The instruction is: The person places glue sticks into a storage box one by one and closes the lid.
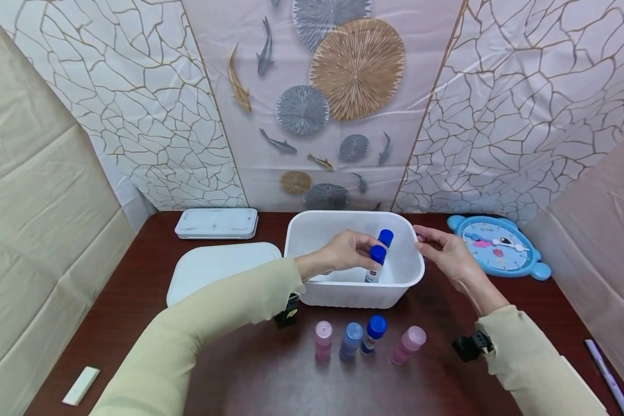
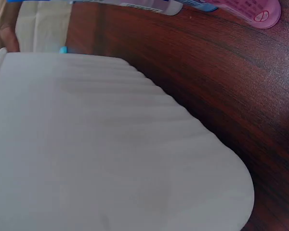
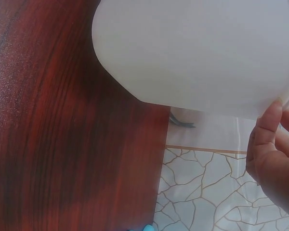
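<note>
The left hand (image 1: 347,252) pinches a small cylindrical dark-blue-capped bottle (image 1: 377,255) inside a white rectangular plastic bin (image 1: 353,296) — a second dark-blue-capped bottle (image 1: 386,237) is just behind it. The right hand (image 1: 447,255) grips the bin's right rim. In front, four small pink and blue bottles (image 1: 351,343) stand on the dark-red wood-grained table (image 1: 270,381) — a flat white rounded panel (image 1: 215,266) lies left.

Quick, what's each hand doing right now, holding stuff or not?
Left hand: closed, holding the nearer blue-capped bottle inside the tub.
Right hand: closed, pinching the tub's rim.
</note>
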A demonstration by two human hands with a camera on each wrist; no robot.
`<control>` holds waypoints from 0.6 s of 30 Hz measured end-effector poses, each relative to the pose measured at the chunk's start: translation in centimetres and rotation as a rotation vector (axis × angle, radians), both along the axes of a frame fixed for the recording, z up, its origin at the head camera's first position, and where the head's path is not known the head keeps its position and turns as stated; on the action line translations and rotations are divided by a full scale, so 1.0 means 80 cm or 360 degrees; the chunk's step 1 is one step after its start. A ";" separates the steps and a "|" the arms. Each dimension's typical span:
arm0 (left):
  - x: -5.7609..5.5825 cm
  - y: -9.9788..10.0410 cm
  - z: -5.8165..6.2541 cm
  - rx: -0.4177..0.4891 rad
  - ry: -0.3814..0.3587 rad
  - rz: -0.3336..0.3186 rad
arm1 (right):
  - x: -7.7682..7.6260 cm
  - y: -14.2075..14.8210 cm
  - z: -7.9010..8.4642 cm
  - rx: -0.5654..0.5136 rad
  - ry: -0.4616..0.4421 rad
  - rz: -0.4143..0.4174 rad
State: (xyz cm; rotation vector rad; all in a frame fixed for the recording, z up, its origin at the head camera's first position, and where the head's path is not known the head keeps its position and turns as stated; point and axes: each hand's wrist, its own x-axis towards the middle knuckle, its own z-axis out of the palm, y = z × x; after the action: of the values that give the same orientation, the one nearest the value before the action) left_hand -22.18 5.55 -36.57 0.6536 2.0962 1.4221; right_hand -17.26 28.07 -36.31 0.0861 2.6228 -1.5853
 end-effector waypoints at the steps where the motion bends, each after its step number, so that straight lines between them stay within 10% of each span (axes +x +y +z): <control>1: 0.001 0.003 -0.001 0.0000 0.0002 -0.0004 | 0.000 0.000 0.000 0.0001 0.0004 0.0001; 18: 0.011 0.020 -0.014 -0.0080 0.0108 -0.0097 | 0.000 0.001 0.000 0.0004 0.0001 0.0022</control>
State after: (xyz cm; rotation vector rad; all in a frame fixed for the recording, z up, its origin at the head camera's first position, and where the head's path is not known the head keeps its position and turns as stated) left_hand -21.31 7.13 -37.71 0.7485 2.1380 1.3266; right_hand -17.25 28.13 -36.32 0.0675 2.6206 -1.5779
